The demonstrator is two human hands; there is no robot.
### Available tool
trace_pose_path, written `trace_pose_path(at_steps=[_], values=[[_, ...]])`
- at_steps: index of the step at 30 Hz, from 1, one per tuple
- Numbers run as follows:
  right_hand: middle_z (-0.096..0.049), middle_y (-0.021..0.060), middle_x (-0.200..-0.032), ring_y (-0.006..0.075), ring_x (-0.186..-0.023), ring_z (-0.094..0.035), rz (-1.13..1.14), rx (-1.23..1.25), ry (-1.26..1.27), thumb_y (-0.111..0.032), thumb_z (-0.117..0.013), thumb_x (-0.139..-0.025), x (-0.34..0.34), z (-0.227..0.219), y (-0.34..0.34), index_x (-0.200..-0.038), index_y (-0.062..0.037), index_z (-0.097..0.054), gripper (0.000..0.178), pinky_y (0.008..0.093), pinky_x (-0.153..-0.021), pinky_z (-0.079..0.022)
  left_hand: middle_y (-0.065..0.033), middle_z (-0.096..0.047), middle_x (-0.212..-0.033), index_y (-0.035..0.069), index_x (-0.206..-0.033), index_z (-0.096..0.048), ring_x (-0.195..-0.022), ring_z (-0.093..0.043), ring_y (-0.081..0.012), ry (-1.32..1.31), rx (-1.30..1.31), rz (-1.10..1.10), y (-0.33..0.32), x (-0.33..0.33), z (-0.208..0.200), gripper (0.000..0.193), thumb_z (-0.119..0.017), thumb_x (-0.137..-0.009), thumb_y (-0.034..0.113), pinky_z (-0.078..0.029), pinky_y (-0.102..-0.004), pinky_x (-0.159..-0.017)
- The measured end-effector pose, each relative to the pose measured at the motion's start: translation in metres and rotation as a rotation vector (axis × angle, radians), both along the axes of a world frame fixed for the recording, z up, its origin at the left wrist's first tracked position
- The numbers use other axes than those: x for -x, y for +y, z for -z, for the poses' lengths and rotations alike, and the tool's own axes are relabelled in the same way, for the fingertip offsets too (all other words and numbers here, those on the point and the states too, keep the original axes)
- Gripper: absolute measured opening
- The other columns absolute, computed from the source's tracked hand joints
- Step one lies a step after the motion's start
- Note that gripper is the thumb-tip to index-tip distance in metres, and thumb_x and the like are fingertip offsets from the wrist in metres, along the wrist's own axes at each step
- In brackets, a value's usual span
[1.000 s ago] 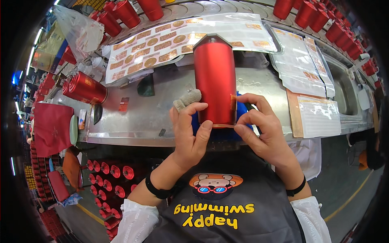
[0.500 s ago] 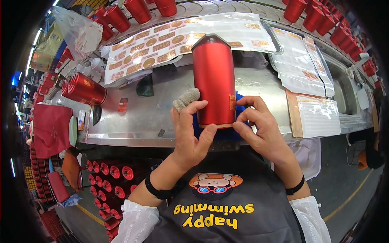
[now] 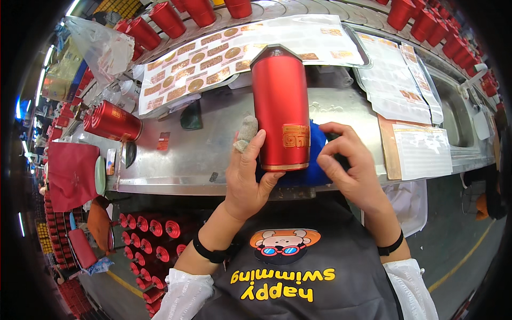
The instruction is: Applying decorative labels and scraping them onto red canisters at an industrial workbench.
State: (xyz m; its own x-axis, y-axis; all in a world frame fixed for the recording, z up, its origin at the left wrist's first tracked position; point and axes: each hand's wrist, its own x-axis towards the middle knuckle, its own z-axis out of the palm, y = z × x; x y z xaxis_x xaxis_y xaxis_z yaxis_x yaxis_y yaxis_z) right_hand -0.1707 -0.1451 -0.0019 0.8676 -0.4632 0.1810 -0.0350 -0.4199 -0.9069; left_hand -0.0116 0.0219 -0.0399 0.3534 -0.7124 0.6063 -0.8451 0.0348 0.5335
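Observation:
In front of me is a red metallic cylinder, like a tumbler body (image 3: 280, 101), with a gold patterned decal (image 3: 296, 136) low on its side facing me. Its far end meets a dark angular piece (image 3: 276, 50). My left hand (image 3: 246, 173) grips the cylinder's near left side, thumb at the bottom rim; one finger wears a grey fabric cover (image 3: 247, 133). Right of the cylinder, my right hand (image 3: 346, 165) hovers apart from it, fingers bent and spread from the thumb, with nothing visible in them. A blue thing (image 3: 319, 146) lies partly hidden behind the cylinder.
Decal sheets (image 3: 202, 56) lie across the metal bench's back, more sheets (image 3: 392, 69) at right beside a sink (image 3: 453, 114). Red cups (image 3: 112, 121) lie at left. Others (image 3: 200, 12) line a conveyor behind. Several red pieces (image 3: 152, 226) stand below the bench.
The cylinder has turned so the gold decal shows more fully toward me. My right hand has drawn off its near rim. My left hand keeps hold, its covered finger now more upright.

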Motion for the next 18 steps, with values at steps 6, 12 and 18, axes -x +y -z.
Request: trace_pose_path(at_steps=[6, 12, 18], values=[[-0.066, 0.0093, -0.105, 0.0133, -0.093, -0.063, 0.008, -0.615, -0.217, 0.001, -0.053, -0.093, 0.012, -0.005, 0.003, -0.111, 0.0005, -0.062, 0.019, 0.0242, -0.078, -0.052, -0.0211, -0.044, -0.134, -0.003, -0.137, -0.04, -0.125, -0.043, -0.0333, 0.393, 0.043, 0.071, -0.004, 0.005, -0.015, 0.061, -0.065, -0.091, 0.028, -0.031, -0.0406, -0.107], [-0.067, 0.0064, -0.093, 0.0101, -0.082, -0.064, -0.127, -0.522, -0.11, 0.0, -0.05, -0.092, 0.012, 0.0, 0.003, -0.112, 0.0007, -0.062, 0.023, 0.0244, -0.072, -0.052, -0.0196, -0.043, -0.127, -0.003, -0.139, -0.035, -0.119, -0.042, -0.0308, 0.324, -0.025, -0.029, -0.013, 0.015, -0.022, 0.069, -0.067, -0.088, 0.031, -0.032, -0.0401, -0.104], [-0.068, 0.0064, -0.091, 0.0106, -0.083, -0.064, -0.198, -0.348, -0.088, -0.001, -0.054, -0.09, 0.008, 0.0, 0.001, -0.108, 0.0003, -0.065, 0.022, 0.0249, -0.072, -0.05, -0.0201, -0.042, -0.129, -0.003, -0.14, -0.033, -0.119, -0.04, -0.0318, 0.347, -0.036, -0.051, -0.016, 0.017, -0.019, 0.072, -0.068, -0.086, 0.03, -0.031, -0.0418, -0.104]])
